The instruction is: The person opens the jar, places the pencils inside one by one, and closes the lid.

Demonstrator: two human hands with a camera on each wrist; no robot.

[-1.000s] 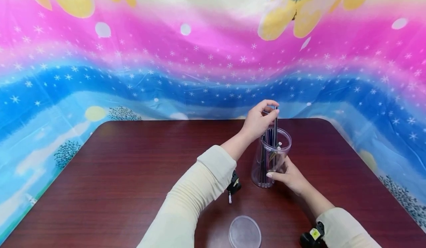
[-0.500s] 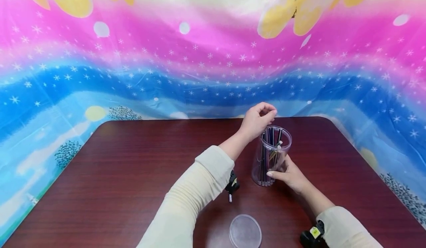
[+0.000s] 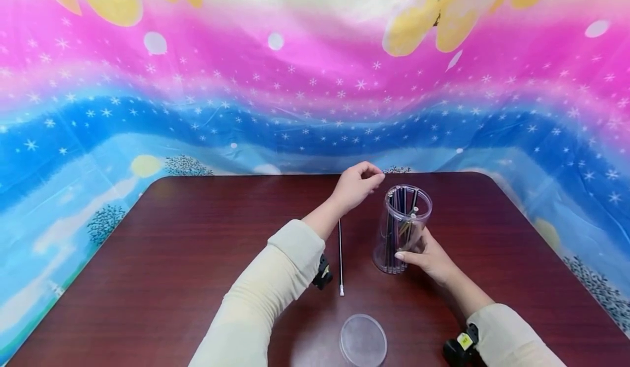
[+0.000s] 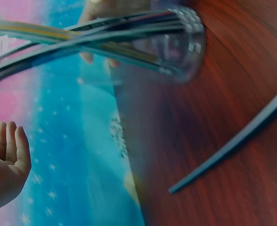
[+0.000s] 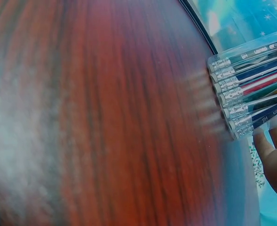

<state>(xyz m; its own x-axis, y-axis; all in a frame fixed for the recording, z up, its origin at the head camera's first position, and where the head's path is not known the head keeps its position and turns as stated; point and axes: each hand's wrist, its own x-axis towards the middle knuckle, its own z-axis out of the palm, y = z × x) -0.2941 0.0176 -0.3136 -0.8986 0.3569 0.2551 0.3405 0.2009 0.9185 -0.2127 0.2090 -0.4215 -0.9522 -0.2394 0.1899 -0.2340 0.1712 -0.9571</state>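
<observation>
My right hand grips a clear plastic jar low on its side, thumb across the front. Inside the upright jar stand several dark pencils; in the right wrist view their eraser ends line the jar's base. Left of the jar's rim, above the table, is my left hand, apart from the jar, its fingers loosely bent. Nothing shows in the left hand in the left wrist view. A single dark pencil with a white eraser lies on the table below it, its far end hidden behind the wrist.
A round clear lid lies flat near the front of the dark red wooden table. A patterned cloth hangs behind and along the table's sides. Small black wrist cameras show at both cuffs, such as the right wrist camera.
The pencil my left hand held over the jar has gone down into it and been let go. The left hand then moved left, uncovering the pencil on the table. My right hand keeps its grip.
</observation>
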